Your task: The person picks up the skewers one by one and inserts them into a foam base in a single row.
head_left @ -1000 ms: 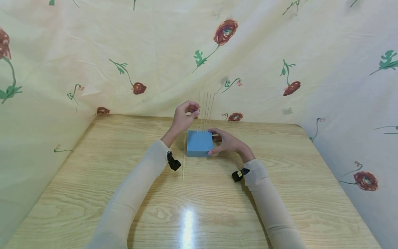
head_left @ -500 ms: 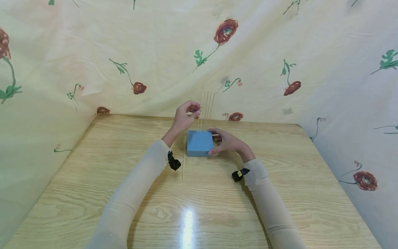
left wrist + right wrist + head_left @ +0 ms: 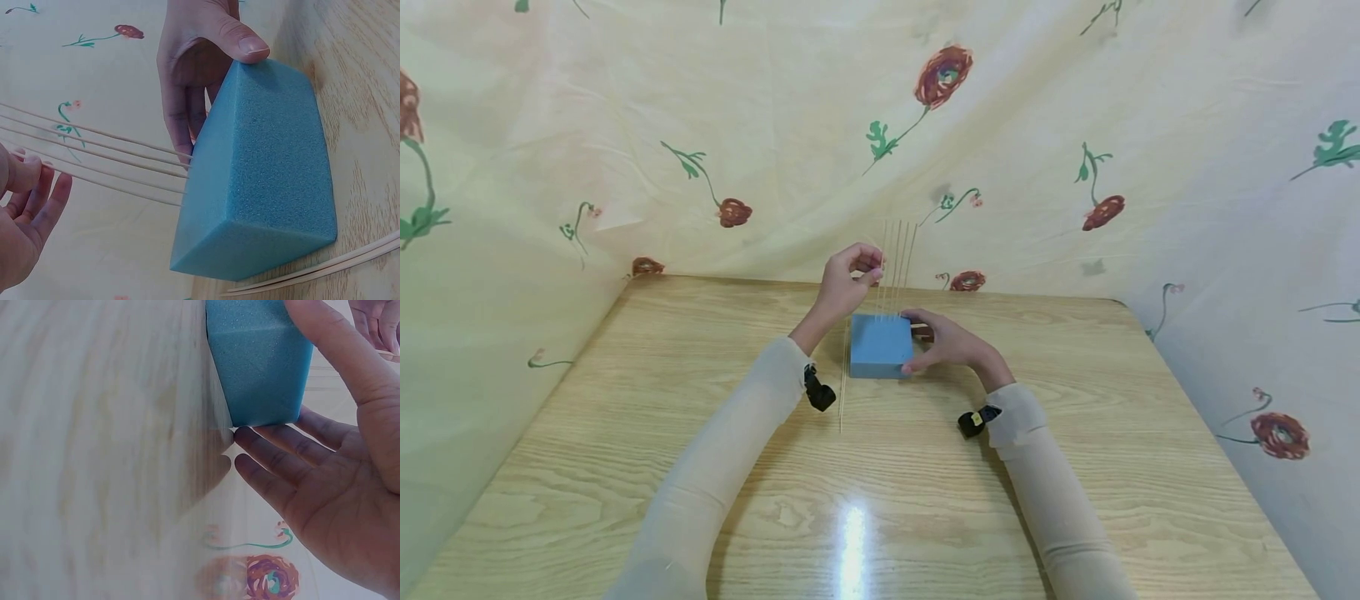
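A blue foam block [image 3: 880,343] rests on the wooden table, with several thin wooden skewers [image 3: 125,139] standing in a row along the far edge of its top. My left hand [image 3: 844,279] is above the block's far left corner, thumb and fingertips pinching the leftmost skewer [image 3: 112,187] partway up. That skewer's lower end meets the foam. From the right side my right hand [image 3: 951,340] grips the block: the thumb [image 3: 253,45] presses its near right corner, and the fingers [image 3: 281,453] reach along the right side toward the back.
Loose skewers [image 3: 325,267] lie on the table [image 3: 760,467] close along the block's left side. A cloth with printed flowers [image 3: 820,125] hangs behind the table and at both sides. Black wrist cameras are strapped over both sleeves.
My left fingertips have shifted very slightly to the right with the pinched skewer. The block and my right hand stay in place.
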The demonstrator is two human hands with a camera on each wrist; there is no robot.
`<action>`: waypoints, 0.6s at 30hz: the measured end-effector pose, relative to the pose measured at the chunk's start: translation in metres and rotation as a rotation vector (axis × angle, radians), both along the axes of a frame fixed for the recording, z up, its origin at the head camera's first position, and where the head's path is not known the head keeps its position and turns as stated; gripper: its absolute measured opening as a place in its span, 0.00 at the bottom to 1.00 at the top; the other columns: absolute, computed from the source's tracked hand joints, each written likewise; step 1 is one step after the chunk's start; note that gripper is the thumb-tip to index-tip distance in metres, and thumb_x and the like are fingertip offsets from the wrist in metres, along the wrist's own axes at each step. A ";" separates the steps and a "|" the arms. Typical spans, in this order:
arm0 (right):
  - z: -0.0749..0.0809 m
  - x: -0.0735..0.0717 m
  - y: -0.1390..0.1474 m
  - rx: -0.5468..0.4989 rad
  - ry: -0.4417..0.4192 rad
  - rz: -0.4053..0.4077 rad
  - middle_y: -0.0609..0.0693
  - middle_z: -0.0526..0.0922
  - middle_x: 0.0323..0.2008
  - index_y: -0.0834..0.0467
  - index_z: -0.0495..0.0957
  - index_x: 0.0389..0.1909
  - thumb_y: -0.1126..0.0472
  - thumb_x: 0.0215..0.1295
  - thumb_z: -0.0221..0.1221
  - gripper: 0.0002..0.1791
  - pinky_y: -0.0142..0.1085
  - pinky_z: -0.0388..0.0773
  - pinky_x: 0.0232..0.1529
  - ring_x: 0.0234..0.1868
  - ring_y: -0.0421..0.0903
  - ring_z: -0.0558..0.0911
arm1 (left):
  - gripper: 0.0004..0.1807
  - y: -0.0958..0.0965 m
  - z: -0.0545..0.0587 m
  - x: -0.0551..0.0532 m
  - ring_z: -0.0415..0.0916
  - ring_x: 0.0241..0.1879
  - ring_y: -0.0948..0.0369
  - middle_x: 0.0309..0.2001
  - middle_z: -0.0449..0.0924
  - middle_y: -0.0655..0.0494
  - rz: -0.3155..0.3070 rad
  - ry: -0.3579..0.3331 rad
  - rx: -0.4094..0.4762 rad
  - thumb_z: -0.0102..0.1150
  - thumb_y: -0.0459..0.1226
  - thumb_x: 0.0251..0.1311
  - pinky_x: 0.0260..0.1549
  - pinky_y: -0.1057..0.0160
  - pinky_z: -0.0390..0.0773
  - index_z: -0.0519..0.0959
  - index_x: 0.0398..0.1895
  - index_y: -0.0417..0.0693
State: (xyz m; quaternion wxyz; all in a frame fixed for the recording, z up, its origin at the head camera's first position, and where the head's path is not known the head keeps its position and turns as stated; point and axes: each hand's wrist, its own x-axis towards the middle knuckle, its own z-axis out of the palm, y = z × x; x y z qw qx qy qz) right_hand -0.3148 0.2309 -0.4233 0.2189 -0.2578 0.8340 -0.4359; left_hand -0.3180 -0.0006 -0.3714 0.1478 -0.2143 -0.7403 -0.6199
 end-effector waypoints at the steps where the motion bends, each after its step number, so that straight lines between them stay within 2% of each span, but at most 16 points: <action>1: 0.000 0.000 0.000 0.000 -0.001 -0.001 0.61 0.59 0.77 0.63 0.52 0.79 0.61 0.53 0.78 0.58 0.56 0.62 0.77 0.76 0.64 0.63 | 0.08 0.000 0.000 0.000 0.81 0.39 0.41 0.40 0.81 0.35 0.001 0.000 -0.001 0.60 0.23 0.66 0.41 0.46 0.87 0.79 0.46 0.26; 5: 0.000 0.000 0.000 0.003 -0.004 -0.004 0.61 0.59 0.77 0.63 0.52 0.79 0.61 0.53 0.78 0.58 0.57 0.62 0.77 0.76 0.64 0.62 | 0.08 0.000 -0.001 -0.002 0.81 0.40 0.39 0.39 0.81 0.36 0.008 0.000 -0.010 0.60 0.22 0.65 0.40 0.52 0.88 0.79 0.46 0.26; 12: -0.001 0.001 0.000 0.011 0.003 -0.008 0.61 0.60 0.77 0.62 0.53 0.79 0.60 0.53 0.78 0.57 0.57 0.62 0.76 0.76 0.64 0.63 | 0.06 0.000 -0.002 -0.002 0.82 0.39 0.42 0.39 0.81 0.38 0.011 -0.005 -0.014 0.60 0.23 0.66 0.38 0.60 0.87 0.79 0.45 0.30; 16: 0.000 0.001 0.000 0.012 0.003 -0.010 0.61 0.60 0.77 0.61 0.53 0.79 0.61 0.53 0.77 0.57 0.57 0.62 0.76 0.76 0.64 0.63 | 0.07 0.002 -0.003 -0.002 0.81 0.40 0.39 0.39 0.81 0.37 0.004 -0.020 0.000 0.60 0.23 0.66 0.40 0.55 0.88 0.79 0.45 0.29; 18: 0.001 0.002 0.000 0.015 0.005 -0.010 0.61 0.60 0.77 0.61 0.53 0.79 0.61 0.54 0.77 0.57 0.57 0.62 0.76 0.76 0.64 0.63 | 0.08 0.002 -0.003 -0.002 0.79 0.42 0.37 0.40 0.80 0.36 -0.003 -0.034 0.012 0.59 0.23 0.66 0.42 0.47 0.87 0.78 0.46 0.27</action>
